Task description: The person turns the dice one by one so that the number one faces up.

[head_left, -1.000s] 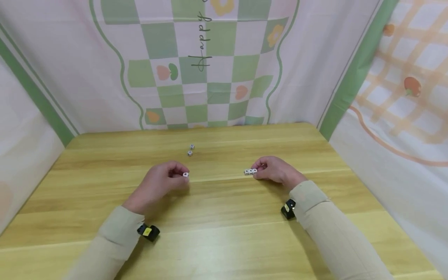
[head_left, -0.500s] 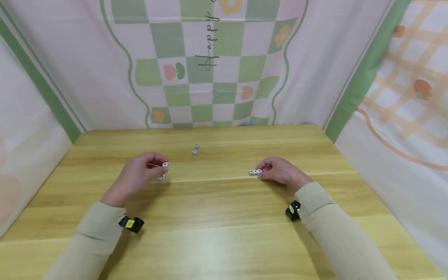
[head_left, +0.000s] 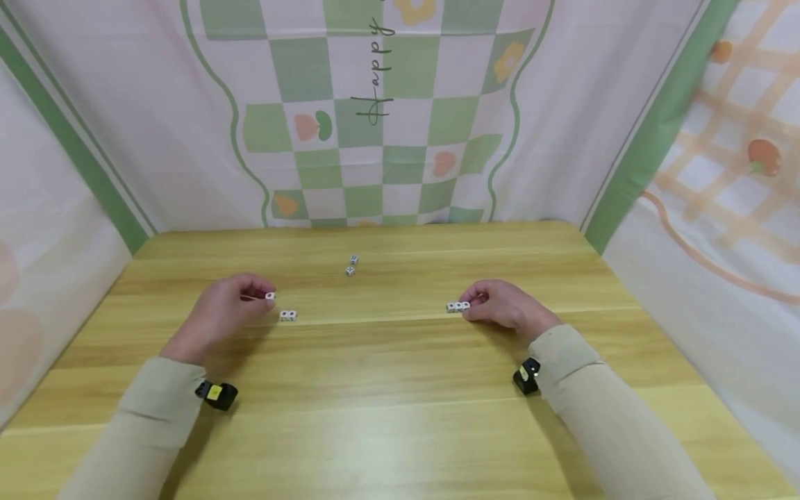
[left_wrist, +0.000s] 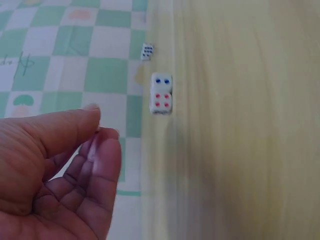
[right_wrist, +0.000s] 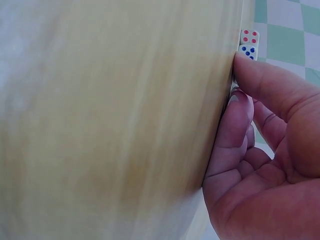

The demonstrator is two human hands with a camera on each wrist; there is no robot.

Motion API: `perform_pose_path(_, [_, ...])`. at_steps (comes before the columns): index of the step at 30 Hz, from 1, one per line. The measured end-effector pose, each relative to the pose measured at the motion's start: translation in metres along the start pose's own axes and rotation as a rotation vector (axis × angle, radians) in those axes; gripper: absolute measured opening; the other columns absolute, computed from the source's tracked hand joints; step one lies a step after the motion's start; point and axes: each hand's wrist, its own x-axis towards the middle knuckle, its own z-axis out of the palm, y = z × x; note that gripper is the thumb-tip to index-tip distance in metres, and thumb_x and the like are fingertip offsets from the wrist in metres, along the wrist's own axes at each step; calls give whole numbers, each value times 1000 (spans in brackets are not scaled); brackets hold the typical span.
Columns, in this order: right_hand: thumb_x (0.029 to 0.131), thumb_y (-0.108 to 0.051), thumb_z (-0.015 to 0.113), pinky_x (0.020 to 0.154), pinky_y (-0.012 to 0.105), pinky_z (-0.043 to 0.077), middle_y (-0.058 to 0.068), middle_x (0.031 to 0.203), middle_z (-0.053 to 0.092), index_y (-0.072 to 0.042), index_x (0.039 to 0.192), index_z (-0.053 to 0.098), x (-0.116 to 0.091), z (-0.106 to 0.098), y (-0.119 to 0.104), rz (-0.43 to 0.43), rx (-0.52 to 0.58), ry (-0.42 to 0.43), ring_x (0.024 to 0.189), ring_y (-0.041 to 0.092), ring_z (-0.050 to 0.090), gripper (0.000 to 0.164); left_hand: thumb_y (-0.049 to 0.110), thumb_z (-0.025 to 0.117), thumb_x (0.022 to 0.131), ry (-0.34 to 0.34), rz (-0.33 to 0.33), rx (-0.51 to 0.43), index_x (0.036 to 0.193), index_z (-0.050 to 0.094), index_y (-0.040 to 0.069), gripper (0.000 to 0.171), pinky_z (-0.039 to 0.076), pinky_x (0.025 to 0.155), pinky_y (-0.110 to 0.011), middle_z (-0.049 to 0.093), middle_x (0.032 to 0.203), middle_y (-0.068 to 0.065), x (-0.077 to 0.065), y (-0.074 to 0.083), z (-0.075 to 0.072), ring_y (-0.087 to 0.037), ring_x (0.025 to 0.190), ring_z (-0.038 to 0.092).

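Note:
My left hand [head_left: 225, 309] pinches a white die [head_left: 270, 296] between thumb and fingertips, above the table. Just right of that hand, a pair of dice [head_left: 288, 316] stands side by side on the wood. The left wrist view shows my left thumb and fingers from behind, the pinched die hidden, with a two-dot die [left_wrist: 161, 81] touching a red four-dot die [left_wrist: 161, 103] beyond. My right hand [head_left: 500, 305] holds the right end of a row of three dice [head_left: 454, 307]. In the right wrist view, a blue-dotted die [right_wrist: 247, 51] shows by the thumb; the end die is mostly covered.
Two loose dice, one farther back [head_left: 353, 260] and one nearer [head_left: 350, 271], lie toward the rear of the wooden table [head_left: 375, 389]. A patterned cloth [head_left: 362, 173] hangs behind the table's back edge, with more cloth at both sides.
My left hand has moved left with its die, away from the middle, and the pair of dice now shows fully beside it. The right hand stays at its row; the head view shifted slightly.

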Motion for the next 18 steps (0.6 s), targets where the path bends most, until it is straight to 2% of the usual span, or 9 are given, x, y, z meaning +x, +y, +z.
perform_pose_path(8, [94, -13, 76, 79, 30, 47, 7, 101, 64, -3, 118, 70, 0, 0, 1, 15, 42, 6, 88, 20, 55, 26, 17, 73, 98, -54, -31, 43, 109, 72, 9, 14, 51, 81, -36, 69, 105, -8, 5, -11, 0, -24, 96, 61])
perform_pose_path(18, [95, -13, 76, 78, 29, 47, 7, 101, 64, -2, 118, 69, 0, 0, -1, 19, 59, -1, 87, 19, 55, 27, 19, 74, 96, -71, -23, 135, 105, 75, 10, 12, 48, 85, -40, 71, 101, -6, 15, -20, 10, -22, 94, 62])
